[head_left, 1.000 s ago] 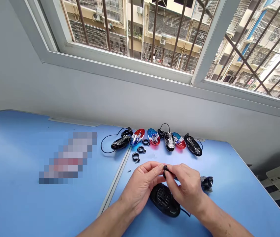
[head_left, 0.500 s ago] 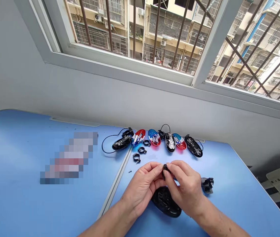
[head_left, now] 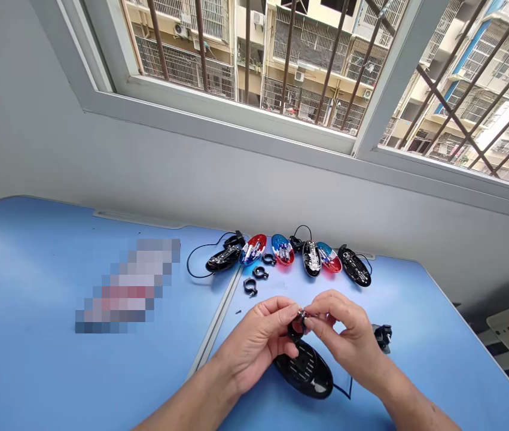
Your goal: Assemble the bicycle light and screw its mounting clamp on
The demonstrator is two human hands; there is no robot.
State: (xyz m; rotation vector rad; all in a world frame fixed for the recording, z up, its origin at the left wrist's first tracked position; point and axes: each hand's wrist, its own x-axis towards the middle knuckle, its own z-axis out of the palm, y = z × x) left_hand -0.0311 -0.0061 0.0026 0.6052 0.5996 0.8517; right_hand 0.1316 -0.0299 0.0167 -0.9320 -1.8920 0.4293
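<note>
A small black ring clamp (head_left: 296, 329) is held up over the table, its round opening facing me. My left hand (head_left: 258, 338) pinches its left side between thumb and fingers. From the right, the thumb and index finger of my right hand (head_left: 348, 332) close on the clamp's lug end, where a tiny shiny bit shows, perhaps a screw; the fingertips partly cover it. Below my hands lies a black oval housing (head_left: 305, 371) with slots and a black cable (head_left: 343, 390). Partly behind my right hand is a black bracket (head_left: 383, 338).
Several similar ring clamps (head_left: 260, 273) lie farther back, with a loose screw (head_left: 238, 311) nearby. Along the wall sit red-and-blue oval covers (head_left: 283, 249) and black housings (head_left: 355, 267) with cables. A blurred-out item (head_left: 131, 284) lies left of the table seam (head_left: 218, 323).
The clamp has been turned so its ring opening now shows. My right hand has shifted slightly right, and its fingers have moved to the clamp's lug end. More of the housing and its cable is visible.
</note>
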